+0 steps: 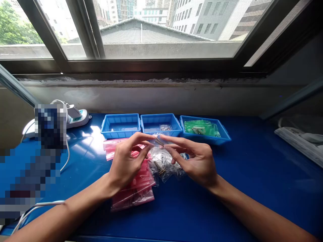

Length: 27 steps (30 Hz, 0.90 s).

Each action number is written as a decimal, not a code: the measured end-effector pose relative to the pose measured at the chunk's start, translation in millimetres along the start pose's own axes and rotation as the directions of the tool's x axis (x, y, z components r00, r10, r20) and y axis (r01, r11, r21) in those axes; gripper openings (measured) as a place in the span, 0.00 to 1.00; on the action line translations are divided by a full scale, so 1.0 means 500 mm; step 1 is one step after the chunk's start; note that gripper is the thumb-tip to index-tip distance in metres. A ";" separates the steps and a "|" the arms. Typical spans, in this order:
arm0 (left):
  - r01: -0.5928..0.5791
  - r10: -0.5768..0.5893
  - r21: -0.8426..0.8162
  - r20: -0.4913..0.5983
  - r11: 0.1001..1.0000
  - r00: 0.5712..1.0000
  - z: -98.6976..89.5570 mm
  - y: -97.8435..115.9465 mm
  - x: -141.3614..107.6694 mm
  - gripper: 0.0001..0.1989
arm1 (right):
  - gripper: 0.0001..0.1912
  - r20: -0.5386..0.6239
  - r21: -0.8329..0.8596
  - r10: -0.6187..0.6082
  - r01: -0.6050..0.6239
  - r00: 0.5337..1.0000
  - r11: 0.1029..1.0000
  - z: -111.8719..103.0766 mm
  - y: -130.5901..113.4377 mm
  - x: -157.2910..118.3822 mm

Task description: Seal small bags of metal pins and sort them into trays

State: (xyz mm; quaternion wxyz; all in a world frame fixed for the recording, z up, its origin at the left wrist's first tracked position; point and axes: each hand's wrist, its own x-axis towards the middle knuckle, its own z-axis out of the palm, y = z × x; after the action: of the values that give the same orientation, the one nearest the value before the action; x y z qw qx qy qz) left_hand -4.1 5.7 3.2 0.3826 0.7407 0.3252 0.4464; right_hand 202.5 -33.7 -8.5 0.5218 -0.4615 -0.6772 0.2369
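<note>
My left hand (127, 159) and my right hand (198, 159) meet above the middle of the table, fingertips pinched toward each other. Between them is a small clear plastic bag (157, 136), faint against the background, with slim metal pieces (159, 141) showing at the fingertips. Whether these lie inside the bag or in front of it is hard to tell. Below the hands lies a heap of clear bags (164, 159), some with brass-coloured and silvery metal pieces in them. Pink plastic bags (141, 178) are spread beneath and beside my left hand.
Three blue bins stand in a row behind: the left bin (120, 135), the middle bin (161, 134) with small clear packets, and the right bin (224, 138) with green bags (202, 127). A power strip (78, 117) with white cables is at left, a blurred-out object beside it.
</note>
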 end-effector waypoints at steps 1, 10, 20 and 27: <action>-0.004 0.004 -0.001 -0.005 1.000 1.000 0.000 0.002 0.000 0.10 | 0.17 0.000 -0.021 -0.012 0.012 1.000 1.000 0.000 -0.001 -0.001; -0.019 0.019 0.048 -0.004 0.999 1.000 -0.002 0.002 0.000 0.09 | 0.15 0.001 -0.080 -0.075 0.075 0.997 0.994 -0.007 -0.008 0.004; 0.204 -0.201 -0.013 0.127 0.979 0.971 -0.001 0.014 0.005 0.12 | 0.13 0.092 0.016 0.110 -0.112 0.990 0.994 -0.003 -0.022 0.014; 0.266 -0.256 -0.052 0.145 0.963 0.956 -0.001 0.018 0.010 0.14 | 0.15 0.142 0.114 0.221 -0.238 0.965 0.964 -0.002 -0.015 0.014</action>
State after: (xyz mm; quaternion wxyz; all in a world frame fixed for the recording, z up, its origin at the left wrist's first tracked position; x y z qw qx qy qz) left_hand -1.2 5.4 13.1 0.4857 0.7061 0.3769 0.3513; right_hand 200.6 -31.1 1.1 0.4753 -0.4857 -0.6342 0.3688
